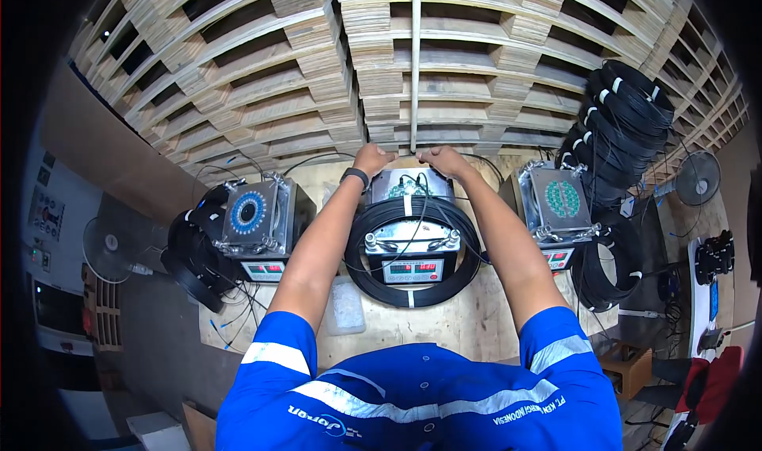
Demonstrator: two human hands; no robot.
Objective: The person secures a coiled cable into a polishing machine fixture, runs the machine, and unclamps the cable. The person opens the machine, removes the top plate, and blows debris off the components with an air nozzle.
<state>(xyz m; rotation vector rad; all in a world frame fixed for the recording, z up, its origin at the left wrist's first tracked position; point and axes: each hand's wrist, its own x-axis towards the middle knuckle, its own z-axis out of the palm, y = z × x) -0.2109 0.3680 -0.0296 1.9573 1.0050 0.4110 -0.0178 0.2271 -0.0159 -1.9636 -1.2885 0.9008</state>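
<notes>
Both arms reach forward over the middle machine (411,270), which has a lit digital display. A coil of black cable (355,254) with white ties lies around this machine. My left hand (375,159) is at the back left corner of the machine's top plate, its fingers bent inward. At the back right corner is my right hand (444,161), fingers also bent inward. Whatever either hand holds is too small or hidden to make out. Thin black cable ends meet the green-ringed plate (389,183) between the hands.
Similar machines stand at left (255,213) and right (559,201), with black cable coils (623,118) beside them. A clear plastic box (346,307) sits on the wooden table (468,324). Stacked pallets (468,62) rise behind. Fans (111,241) stand on both sides.
</notes>
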